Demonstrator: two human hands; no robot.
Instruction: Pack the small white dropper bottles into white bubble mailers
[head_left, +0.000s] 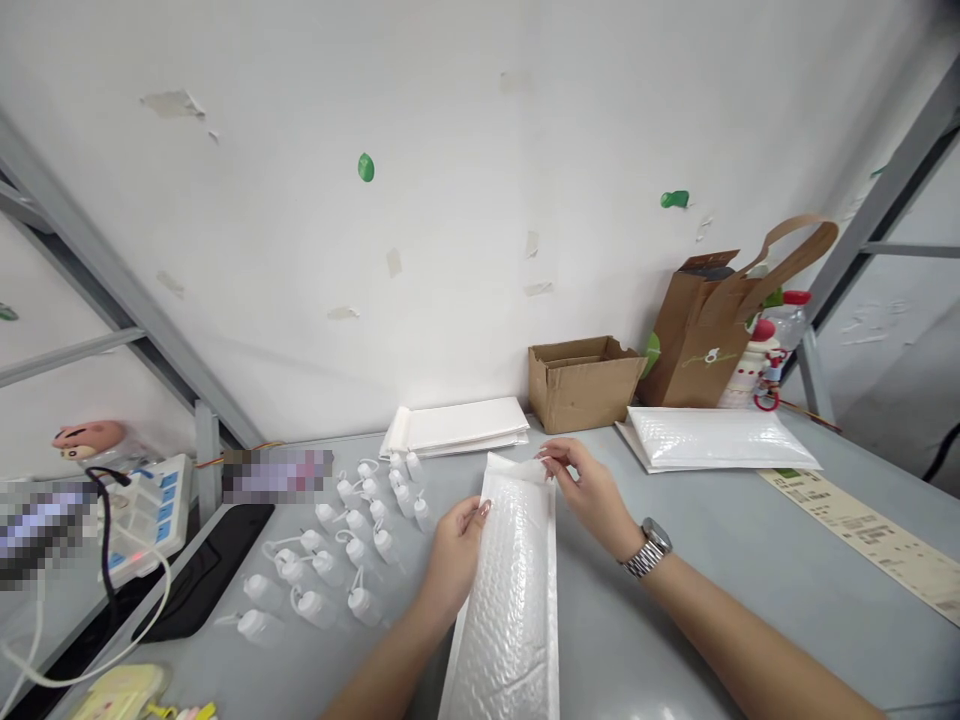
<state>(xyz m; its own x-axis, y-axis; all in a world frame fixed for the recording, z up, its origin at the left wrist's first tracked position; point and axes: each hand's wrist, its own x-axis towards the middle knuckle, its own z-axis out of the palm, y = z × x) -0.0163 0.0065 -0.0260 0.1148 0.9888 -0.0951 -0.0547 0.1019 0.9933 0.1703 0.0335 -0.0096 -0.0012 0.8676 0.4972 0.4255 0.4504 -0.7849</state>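
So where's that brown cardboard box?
In the head view, right of centre, the open brown cardboard box stands against the white wall, between the flat white envelope stack and the brown paper bag.

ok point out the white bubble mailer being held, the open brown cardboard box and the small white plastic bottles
white bubble mailer [514,590], head view, middle of its padded face
open brown cardboard box [581,398], head view, front wall
small white plastic bottles [354,522], head view, one bottle mid-cluster
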